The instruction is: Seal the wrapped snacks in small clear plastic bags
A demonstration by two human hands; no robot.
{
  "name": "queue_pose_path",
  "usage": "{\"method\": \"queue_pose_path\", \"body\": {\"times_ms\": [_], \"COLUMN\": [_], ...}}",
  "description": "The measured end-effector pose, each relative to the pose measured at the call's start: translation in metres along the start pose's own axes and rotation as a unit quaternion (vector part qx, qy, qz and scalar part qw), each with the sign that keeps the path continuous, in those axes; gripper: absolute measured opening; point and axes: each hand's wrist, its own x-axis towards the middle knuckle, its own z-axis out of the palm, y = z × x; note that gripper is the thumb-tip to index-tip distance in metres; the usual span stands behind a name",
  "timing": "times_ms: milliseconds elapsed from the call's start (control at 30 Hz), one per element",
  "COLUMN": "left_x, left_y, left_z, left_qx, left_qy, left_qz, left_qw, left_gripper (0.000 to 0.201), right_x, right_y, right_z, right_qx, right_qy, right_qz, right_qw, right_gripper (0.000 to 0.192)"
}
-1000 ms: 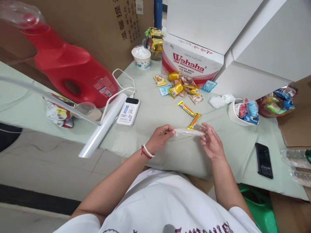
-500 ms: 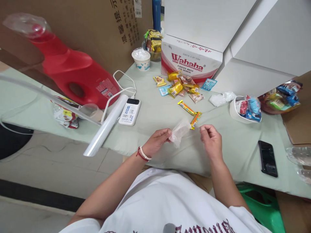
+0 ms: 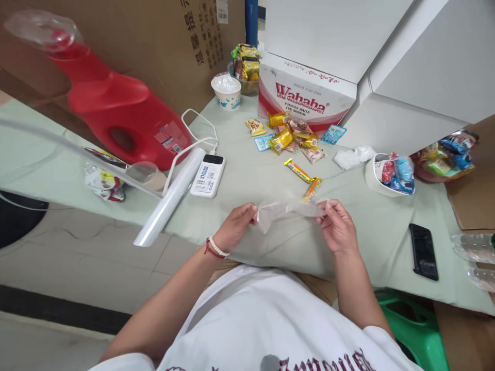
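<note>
Crosswise, clear bag (image 3: 284,210) (seemingly flattened), both hands

Green-clothed table (image 3: 247,175), grey floor (image 3: 69,268)

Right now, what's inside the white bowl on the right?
The white bowl holds wrapped snacks, red and blue packets heaped above its rim. Whatever lies beneath them is covered.

Table (image 3: 251,180) — snacks (image 3: 288,139), phone (image 3: 423,251).
</note>
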Motion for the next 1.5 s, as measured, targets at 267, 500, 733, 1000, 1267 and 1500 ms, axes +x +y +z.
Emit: {"method": "queue_pose_path", "body": {"times_ms": [267,500,733,1000,1267,1500], "left_x": [-0.053,-0.013,0.012,0.008,0.017,0.012], "left_y": [0.000,0.048,0.038,0.028,0.026,0.027], "left_z": [-0.047,0.006,0.057,0.056,0.034,0.039], "left_qx": [0.305,0.169,0.204,0.238,-0.112,-0.226], "left_qy": [0.017,0.011,0.019,0.190,0.131,0.145], "left_qz": [0.014,0.205,0.129,0.123,-0.028,-0.033], "left_qw": [0.952,0.964,0.970,0.945,0.985,0.963], "left_gripper": [0.031,0.043,0.032,0.037,0.053,0.058], "right_x": [0.001,0.009,0.036,-0.025,0.008,0.003], "right_y": [-0.020,-0.043,-0.040,0.022,0.007,0.022], "right_z": [-0.015,0.015,0.020,0.044,0.017,0.036], "right_qx": [0.039,-0.057,-0.086,-0.077,-0.115,-0.098], "right_qy": [0.004,-0.200,-0.101,-0.039,-0.019,-0.009], "right_qz": [0.015,0.036,-0.038,0.000,0.068,0.038], "right_qw": [0.999,0.978,0.990,0.996,0.991,0.994], "right_gripper": [0.033,0.035,0.042,0.059,0.046,0.058]}}
